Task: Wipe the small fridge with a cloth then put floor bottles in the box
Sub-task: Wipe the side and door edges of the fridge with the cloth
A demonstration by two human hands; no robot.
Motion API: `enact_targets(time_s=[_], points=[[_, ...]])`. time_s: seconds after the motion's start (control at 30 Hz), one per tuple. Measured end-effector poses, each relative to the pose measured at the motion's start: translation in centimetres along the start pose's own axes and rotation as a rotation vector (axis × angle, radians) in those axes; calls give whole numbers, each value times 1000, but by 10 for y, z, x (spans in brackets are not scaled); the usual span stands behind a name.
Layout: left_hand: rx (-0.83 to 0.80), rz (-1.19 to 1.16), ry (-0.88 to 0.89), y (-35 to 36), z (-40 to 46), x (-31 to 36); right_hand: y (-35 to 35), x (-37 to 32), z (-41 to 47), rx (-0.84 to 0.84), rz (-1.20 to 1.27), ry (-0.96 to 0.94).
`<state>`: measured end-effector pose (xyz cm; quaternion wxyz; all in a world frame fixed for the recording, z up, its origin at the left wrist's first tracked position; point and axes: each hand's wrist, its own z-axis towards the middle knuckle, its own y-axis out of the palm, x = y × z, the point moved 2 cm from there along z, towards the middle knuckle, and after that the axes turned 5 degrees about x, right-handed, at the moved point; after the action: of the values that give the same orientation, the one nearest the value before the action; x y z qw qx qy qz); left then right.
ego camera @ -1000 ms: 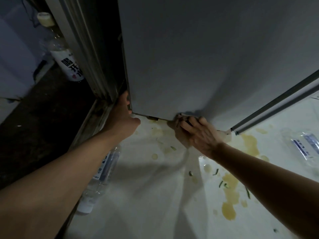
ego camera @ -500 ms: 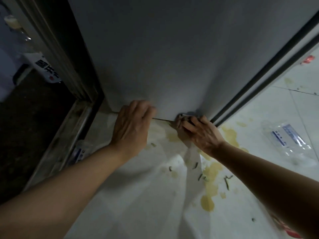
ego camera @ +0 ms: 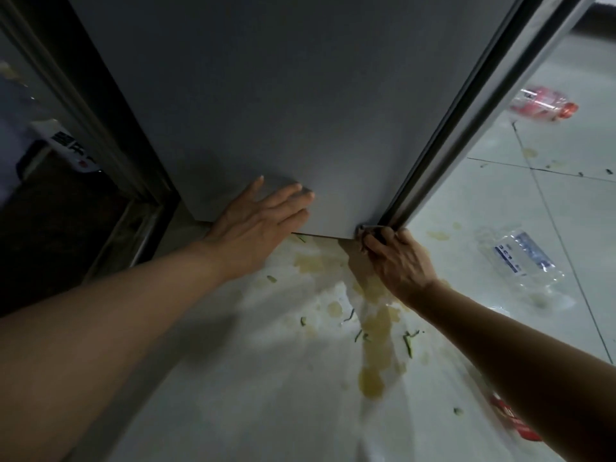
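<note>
The small grey fridge (ego camera: 300, 105) fills the upper middle of the head view, with its door seam (ego camera: 466, 111) running down the right. My left hand (ego camera: 263, 221) lies flat on the lower side panel, fingers straight. My right hand (ego camera: 396, 258) curls at the fridge's bottom right corner and holds a brownish cloth (ego camera: 353, 261) against the edge. A clear bottle with a blue label (ego camera: 520, 258) lies on the floor to the right. A red-labelled bottle (ego camera: 543, 105) lies farther back. Part of another red bottle (ego camera: 513, 418) shows beside my right forearm.
Yellow spills (ego camera: 376, 345) and green scraps mark the white tiled floor in front of the fridge. A metal door track (ego camera: 133, 235) and a dark frame border the left side. Behind it stands a bottle with a white label (ego camera: 70, 148).
My left hand has moved from the fridge's left rear edge to lie flat on the side panel. My right hand stays at the bottom corner. The view has shifted right.
</note>
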<state>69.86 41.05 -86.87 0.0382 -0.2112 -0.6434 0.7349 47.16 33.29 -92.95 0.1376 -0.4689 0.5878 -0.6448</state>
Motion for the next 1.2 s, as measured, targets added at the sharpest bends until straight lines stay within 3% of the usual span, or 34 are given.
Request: enact_targets(time_s=[0.17, 0.27, 0.43, 0.53, 0.67, 0.77, 0.87, 1.1, 1.2], points=[[-49, -6, -76, -14, -3, -4, -15, -4, -9, -9, 203, 238], [105, 56, -2, -30, 0, 6, -22, 2, -35, 43, 380, 389], [266, 51, 104, -44, 25, 33, -10, 26, -73, 382, 1225, 1079], [347, 69, 166, -43, 45, 43, 4, 40, -59, 473, 1472, 1336], [409, 84, 220, -39, 61, 42, 11, 30, -24, 479, 1764, 1143], [432, 98, 233, -33, 65, 37, 20, 22, -11, 445, 1548, 977], [442, 96, 249, -29, 64, 34, 33, 20, -4, 422, 1371, 962], [462, 192, 273, -32, 64, 31, 46, 13, 15, 279, 1334, 1057], [456, 225, 290, -38, 65, 31, 40, 15, 11, 343, 1266, 1029]])
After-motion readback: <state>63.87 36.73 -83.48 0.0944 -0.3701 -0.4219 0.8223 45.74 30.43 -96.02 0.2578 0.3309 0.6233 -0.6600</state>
